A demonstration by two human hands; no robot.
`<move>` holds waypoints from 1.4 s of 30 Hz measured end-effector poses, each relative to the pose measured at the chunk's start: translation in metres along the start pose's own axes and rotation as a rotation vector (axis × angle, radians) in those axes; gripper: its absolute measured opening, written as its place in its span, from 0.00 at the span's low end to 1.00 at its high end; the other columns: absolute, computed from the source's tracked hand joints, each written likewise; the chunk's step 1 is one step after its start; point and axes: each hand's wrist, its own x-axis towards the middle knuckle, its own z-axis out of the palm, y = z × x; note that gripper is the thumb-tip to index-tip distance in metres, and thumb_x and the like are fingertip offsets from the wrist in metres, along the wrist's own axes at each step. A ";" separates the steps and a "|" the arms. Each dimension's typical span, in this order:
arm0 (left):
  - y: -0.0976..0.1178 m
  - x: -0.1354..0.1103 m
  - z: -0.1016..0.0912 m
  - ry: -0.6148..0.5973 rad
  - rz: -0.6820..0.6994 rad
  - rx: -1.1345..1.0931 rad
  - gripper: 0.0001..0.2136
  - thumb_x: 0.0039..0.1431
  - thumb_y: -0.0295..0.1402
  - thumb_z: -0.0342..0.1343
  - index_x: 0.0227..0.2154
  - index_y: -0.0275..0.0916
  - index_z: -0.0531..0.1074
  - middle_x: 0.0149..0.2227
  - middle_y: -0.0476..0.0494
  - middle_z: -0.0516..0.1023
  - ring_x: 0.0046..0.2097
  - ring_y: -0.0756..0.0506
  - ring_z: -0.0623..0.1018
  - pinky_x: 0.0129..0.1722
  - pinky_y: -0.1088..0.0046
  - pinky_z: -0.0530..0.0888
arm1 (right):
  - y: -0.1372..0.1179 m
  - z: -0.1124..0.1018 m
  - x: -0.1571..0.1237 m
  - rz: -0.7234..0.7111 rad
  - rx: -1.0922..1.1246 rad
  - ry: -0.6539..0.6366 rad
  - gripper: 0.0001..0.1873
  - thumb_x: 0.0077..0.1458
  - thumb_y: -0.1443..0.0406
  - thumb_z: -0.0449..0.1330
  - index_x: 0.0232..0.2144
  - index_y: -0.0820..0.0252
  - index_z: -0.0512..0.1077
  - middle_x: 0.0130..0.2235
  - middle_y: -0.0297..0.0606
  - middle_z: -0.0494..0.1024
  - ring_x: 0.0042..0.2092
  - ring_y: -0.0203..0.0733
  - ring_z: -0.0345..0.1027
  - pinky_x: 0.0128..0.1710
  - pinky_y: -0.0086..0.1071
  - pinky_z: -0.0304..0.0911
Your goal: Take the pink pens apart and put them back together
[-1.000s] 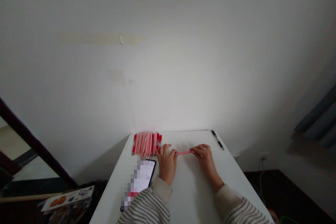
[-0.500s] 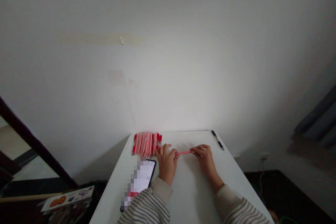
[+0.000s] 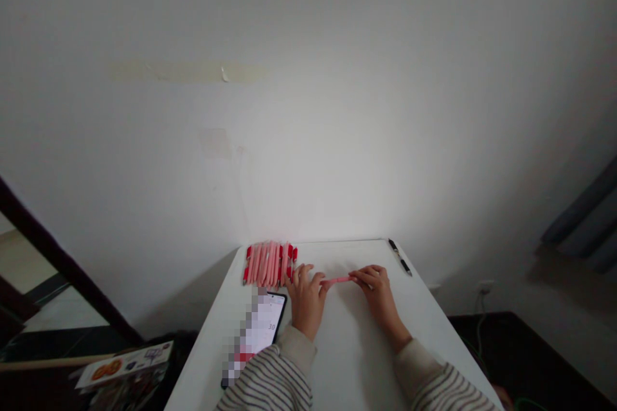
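Little has moved since the earlier frame: both hands keep their places, and only the number on the black-edged flat phone (image 3: 264,332) has gone from 29 to 30. One slim pink stick (image 3: 339,279), material uncertain, lies crosswise between my two hands, above the smooth white surface (image 3: 344,359). My left hand (image 3: 307,302) pinches one end and my right hand (image 3: 378,295) the other, probably to keep it level and steady. Beside my left hand, slim pink pieces with red parts (image 3: 268,263) lie side by side, presumably to stay together; they overlap too closely for an exact count. One phone lies screen up nearer me, likely for easy reading. One slender black-and-pale pen (image 3: 400,257) rests along the right edge, apparently out of the way.
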 end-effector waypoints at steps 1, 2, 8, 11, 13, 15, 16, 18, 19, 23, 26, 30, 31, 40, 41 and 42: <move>0.000 0.000 0.000 0.001 0.000 -0.003 0.09 0.56 0.41 0.54 0.37 0.47 0.74 0.49 0.44 0.70 0.54 0.40 0.65 0.57 0.46 0.57 | 0.000 0.000 0.000 0.003 0.000 0.000 0.15 0.58 0.54 0.53 0.36 0.49 0.78 0.35 0.39 0.78 0.44 0.48 0.61 0.46 0.43 0.59; 0.000 0.000 0.000 0.002 0.000 -0.006 0.10 0.55 0.42 0.55 0.38 0.47 0.74 0.49 0.44 0.70 0.54 0.40 0.65 0.57 0.46 0.57 | 0.000 0.000 0.000 0.005 0.000 0.000 0.15 0.58 0.54 0.53 0.36 0.49 0.78 0.35 0.39 0.78 0.44 0.49 0.61 0.46 0.43 0.59; 0.000 0.000 0.001 -0.014 0.003 -0.006 0.06 0.53 0.38 0.58 0.34 0.45 0.73 0.48 0.46 0.70 0.55 0.40 0.65 0.58 0.46 0.54 | 0.001 0.000 0.000 -0.003 0.014 -0.008 0.16 0.58 0.53 0.53 0.36 0.50 0.78 0.35 0.40 0.78 0.44 0.49 0.61 0.47 0.43 0.58; 0.001 0.000 0.001 -0.022 -0.001 -0.018 0.06 0.56 0.38 0.55 0.33 0.45 0.73 0.48 0.45 0.70 0.55 0.41 0.65 0.58 0.46 0.54 | 0.001 0.000 0.000 -0.003 0.017 -0.009 0.16 0.58 0.53 0.53 0.36 0.49 0.78 0.35 0.39 0.78 0.44 0.48 0.61 0.47 0.43 0.57; 0.001 0.000 0.000 -0.020 -0.003 -0.025 0.06 0.57 0.38 0.54 0.33 0.45 0.73 0.48 0.45 0.71 0.55 0.41 0.65 0.57 0.46 0.54 | 0.001 0.000 0.000 0.002 0.024 -0.012 0.16 0.59 0.53 0.53 0.37 0.49 0.78 0.35 0.39 0.78 0.44 0.48 0.61 0.48 0.43 0.57; 0.001 0.001 -0.001 -0.013 -0.003 -0.029 0.07 0.58 0.38 0.53 0.32 0.44 0.74 0.48 0.45 0.71 0.54 0.41 0.65 0.57 0.46 0.54 | 0.001 0.000 0.000 0.009 0.033 -0.015 0.16 0.59 0.52 0.53 0.37 0.49 0.78 0.35 0.39 0.78 0.45 0.48 0.61 0.48 0.43 0.57; 0.002 0.001 -0.001 -0.011 -0.002 -0.028 0.07 0.58 0.38 0.52 0.32 0.44 0.74 0.47 0.45 0.71 0.54 0.41 0.65 0.57 0.46 0.54 | 0.001 0.000 0.000 0.013 0.035 -0.016 0.17 0.58 0.52 0.53 0.37 0.50 0.78 0.36 0.39 0.78 0.45 0.49 0.61 0.48 0.43 0.57; 0.002 0.001 -0.002 -0.012 -0.005 -0.021 0.07 0.59 0.37 0.51 0.31 0.44 0.74 0.48 0.45 0.71 0.54 0.41 0.66 0.57 0.46 0.54 | 0.001 0.000 0.000 0.019 0.036 -0.014 0.17 0.58 0.52 0.52 0.36 0.50 0.78 0.36 0.40 0.78 0.45 0.49 0.62 0.47 0.44 0.57; 0.002 0.001 -0.002 -0.014 -0.008 -0.017 0.08 0.59 0.37 0.51 0.31 0.44 0.74 0.48 0.45 0.71 0.54 0.41 0.66 0.57 0.45 0.54 | 0.001 0.000 0.000 0.017 0.034 -0.013 0.17 0.58 0.52 0.52 0.36 0.49 0.78 0.35 0.40 0.78 0.44 0.49 0.62 0.47 0.44 0.58; 0.002 0.001 -0.001 -0.016 -0.010 -0.004 0.09 0.60 0.36 0.50 0.30 0.43 0.75 0.48 0.44 0.71 0.54 0.40 0.65 0.57 0.44 0.54 | 0.000 0.000 0.000 -0.001 0.022 -0.008 0.16 0.58 0.52 0.53 0.36 0.49 0.78 0.35 0.39 0.78 0.44 0.48 0.63 0.47 0.44 0.58; 0.001 0.000 0.000 -0.013 -0.010 -0.004 0.09 0.60 0.35 0.49 0.30 0.43 0.75 0.48 0.44 0.71 0.54 0.40 0.65 0.57 0.44 0.55 | -0.001 -0.001 0.000 -0.002 0.011 -0.004 0.16 0.59 0.52 0.52 0.36 0.49 0.78 0.35 0.40 0.78 0.44 0.49 0.63 0.46 0.44 0.59; 0.001 0.000 0.000 -0.002 -0.003 -0.023 0.08 0.59 0.38 0.51 0.33 0.45 0.75 0.48 0.44 0.70 0.54 0.41 0.65 0.58 0.45 0.54 | 0.000 -0.001 0.000 0.001 0.009 0.004 0.17 0.59 0.52 0.52 0.36 0.50 0.78 0.35 0.40 0.78 0.44 0.49 0.63 0.46 0.44 0.59; 0.001 0.000 0.000 0.002 -0.004 -0.026 0.08 0.58 0.39 0.52 0.35 0.45 0.75 0.48 0.44 0.70 0.54 0.41 0.65 0.58 0.45 0.54 | 0.001 0.000 0.000 0.004 0.010 0.007 0.18 0.58 0.52 0.52 0.36 0.50 0.78 0.35 0.40 0.78 0.44 0.49 0.63 0.46 0.44 0.59; 0.001 -0.001 0.000 -0.006 0.001 -0.016 0.05 0.54 0.36 0.58 0.34 0.47 0.74 0.48 0.46 0.70 0.54 0.41 0.66 0.58 0.46 0.54 | -0.001 0.000 0.001 -0.006 0.006 0.026 0.16 0.59 0.53 0.52 0.36 0.49 0.78 0.34 0.40 0.78 0.43 0.48 0.62 0.45 0.42 0.59; 0.000 -0.001 0.000 -0.007 -0.002 -0.014 0.05 0.54 0.36 0.57 0.34 0.47 0.74 0.48 0.46 0.70 0.54 0.41 0.66 0.58 0.46 0.54 | -0.001 0.000 0.001 -0.008 0.006 0.027 0.16 0.59 0.53 0.52 0.36 0.49 0.78 0.34 0.40 0.78 0.43 0.48 0.62 0.45 0.42 0.59; 0.000 -0.001 0.001 -0.008 -0.004 -0.012 0.04 0.54 0.36 0.57 0.34 0.47 0.74 0.48 0.46 0.70 0.54 0.41 0.66 0.58 0.46 0.54 | -0.002 0.000 0.001 -0.007 0.006 0.027 0.16 0.59 0.53 0.53 0.36 0.49 0.78 0.34 0.40 0.78 0.43 0.48 0.62 0.45 0.42 0.59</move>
